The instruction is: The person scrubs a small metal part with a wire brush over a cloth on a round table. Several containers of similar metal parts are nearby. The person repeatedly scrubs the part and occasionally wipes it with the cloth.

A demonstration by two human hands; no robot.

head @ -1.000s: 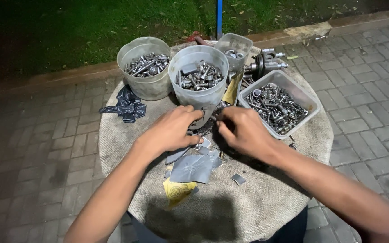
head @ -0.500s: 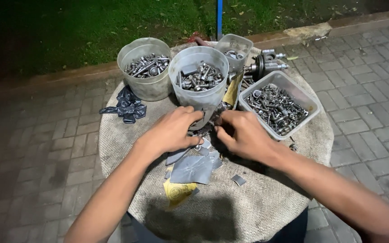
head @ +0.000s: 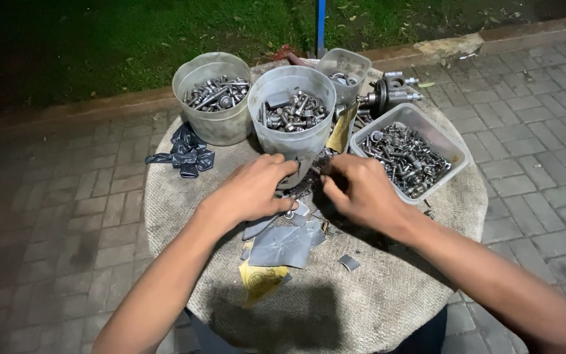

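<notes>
Both hands sit where they sat a second ago, close together in the middle of the round table (head: 185, 216), just in front of the middle tub (head: 294, 111). Nothing about them has shifted much: the left hand (head: 251, 190) is still curled, fingers bent inward toward the right, and the right hand (head: 356, 190) is still pinched narrow, thumb and fingertips drawn together around something small. The small part (head: 314, 170) lies between the two sets of fingertips, at the foot of the middle tub; it looks like a dark bit of metal, but the fingers cover most of it, so I cannot tell what kind it is or which hand really holds it.

With so little movement, the work seems to be fine fingering on one piece rather than any reach or carry.

Around the hands: a left tub (head: 212, 98) of bolts, a small tub (head: 343, 67) behind, a tray (head: 409, 151) of hardware just beside the right hand, a black bag (head: 186, 151), grey scraps (head: 283, 244) and a yellow scrap (head: 260, 280) below the hands.
</notes>
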